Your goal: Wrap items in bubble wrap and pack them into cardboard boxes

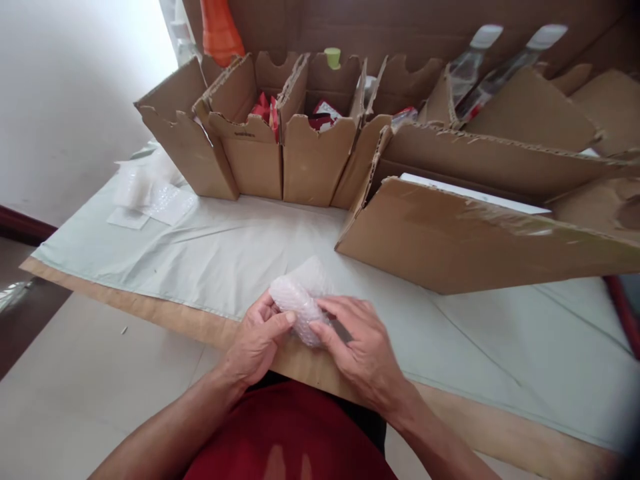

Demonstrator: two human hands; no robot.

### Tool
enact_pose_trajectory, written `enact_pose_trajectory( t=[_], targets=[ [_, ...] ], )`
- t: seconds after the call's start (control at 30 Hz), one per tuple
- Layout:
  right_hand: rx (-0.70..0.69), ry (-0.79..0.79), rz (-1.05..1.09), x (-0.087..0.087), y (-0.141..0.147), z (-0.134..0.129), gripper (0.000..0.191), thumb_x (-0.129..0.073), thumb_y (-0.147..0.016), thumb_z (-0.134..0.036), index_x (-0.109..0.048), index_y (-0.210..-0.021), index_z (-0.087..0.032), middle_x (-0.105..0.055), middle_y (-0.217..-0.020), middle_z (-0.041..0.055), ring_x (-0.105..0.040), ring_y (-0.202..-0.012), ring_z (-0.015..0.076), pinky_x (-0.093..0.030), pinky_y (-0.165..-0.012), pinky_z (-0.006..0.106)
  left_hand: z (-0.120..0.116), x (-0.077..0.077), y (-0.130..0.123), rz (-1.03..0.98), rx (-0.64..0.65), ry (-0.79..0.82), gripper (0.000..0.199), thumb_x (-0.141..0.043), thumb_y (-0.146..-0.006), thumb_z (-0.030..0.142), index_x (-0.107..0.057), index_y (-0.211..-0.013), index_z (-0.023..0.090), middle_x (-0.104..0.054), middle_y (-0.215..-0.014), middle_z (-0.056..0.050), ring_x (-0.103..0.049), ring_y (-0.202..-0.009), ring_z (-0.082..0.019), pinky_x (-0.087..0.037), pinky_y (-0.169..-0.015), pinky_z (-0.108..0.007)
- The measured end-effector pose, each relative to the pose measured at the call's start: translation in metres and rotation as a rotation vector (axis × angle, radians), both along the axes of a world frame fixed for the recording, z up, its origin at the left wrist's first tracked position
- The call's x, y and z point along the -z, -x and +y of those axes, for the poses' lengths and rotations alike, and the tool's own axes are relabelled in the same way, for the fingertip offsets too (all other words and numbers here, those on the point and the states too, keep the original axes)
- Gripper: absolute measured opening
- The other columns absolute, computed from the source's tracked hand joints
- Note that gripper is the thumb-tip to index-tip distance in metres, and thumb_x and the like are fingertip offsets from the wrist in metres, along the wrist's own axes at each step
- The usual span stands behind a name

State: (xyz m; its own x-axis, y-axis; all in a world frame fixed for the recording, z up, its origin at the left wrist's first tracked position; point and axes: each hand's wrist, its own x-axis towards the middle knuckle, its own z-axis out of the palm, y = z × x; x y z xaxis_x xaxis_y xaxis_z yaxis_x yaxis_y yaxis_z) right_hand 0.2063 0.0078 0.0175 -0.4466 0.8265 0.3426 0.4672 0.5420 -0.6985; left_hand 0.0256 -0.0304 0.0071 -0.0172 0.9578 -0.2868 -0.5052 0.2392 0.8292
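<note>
Near the front edge of the table, a roll of bubble wrap (pixel 300 307) is held between both hands. Whatever may lie inside the roll is hidden. My left hand (pixel 260 337) grips its left side, thumb on top and fingers underneath. On the other side, my right hand (pixel 357 340) pinches the roll between thumb and fingers. A loose flap of the wrap (pixel 314 270) sticks out beyond the roll, over the pale green cloth (pixel 240 253).
A row of open cardboard bins (pixel 250 160) lines the back, some with red packets. A long cardboard box (pixel 475 240) stands at right, clear bottles (pixel 470 60) behind it. Loose bubble wrap sheets (pixel 160 193) lie at left. An orange object (pixel 220 30) rises behind the bins.
</note>
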Motion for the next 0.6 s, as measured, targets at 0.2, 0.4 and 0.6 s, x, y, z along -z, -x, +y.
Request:
enact_pose_trajectory(
  t=[0.2,0.4,0.6],
  targets=[
    [0.103,0.271,0.194,-0.014,-0.024,0.015,0.042,-0.060,-0.098,-0.051,-0.063,-0.131,-0.025,-0.067,-0.128,0.0099,-0.067,-0.106,0.0247,-0.054,-0.091,0.042,-0.003,-0.002,0.001,-0.089,0.068,0.011,0.054,-0.086,-0.073,0.042,-0.066,-0.117,0.018,-0.076,-0.109,-0.010,-0.072,-0.107,-0.028,-0.057,-0.092,-0.040],
    [-0.064,0.459,0.283,-0.021,-0.009,0.006,0.029,-0.065,-0.093,-0.042,-0.069,-0.116,-0.024,-0.073,-0.103,0.0043,-0.064,-0.093,0.0211,-0.055,-0.087,0.037,0.001,-0.003,-0.002,0.233,-0.015,-0.095,0.044,-0.076,-0.083,0.039,-0.063,-0.119,0.017,-0.076,-0.107,-0.009,-0.072,-0.099,-0.023,-0.058,-0.087,-0.036],
    [0.035,0.490,0.219,-0.019,-0.005,-0.001,0.062,-0.079,-0.077,-0.038,-0.059,-0.134,-0.023,-0.072,-0.110,0.0058,-0.066,-0.097,0.0223,-0.056,-0.091,0.040,0.004,0.001,-0.011,1.160,-0.228,-0.516,0.029,-0.060,-0.090,0.015,-0.064,-0.116,0.025,-0.069,-0.101,-0.005,-0.068,-0.092,-0.020,-0.057,-0.082,-0.033]
  ],
)
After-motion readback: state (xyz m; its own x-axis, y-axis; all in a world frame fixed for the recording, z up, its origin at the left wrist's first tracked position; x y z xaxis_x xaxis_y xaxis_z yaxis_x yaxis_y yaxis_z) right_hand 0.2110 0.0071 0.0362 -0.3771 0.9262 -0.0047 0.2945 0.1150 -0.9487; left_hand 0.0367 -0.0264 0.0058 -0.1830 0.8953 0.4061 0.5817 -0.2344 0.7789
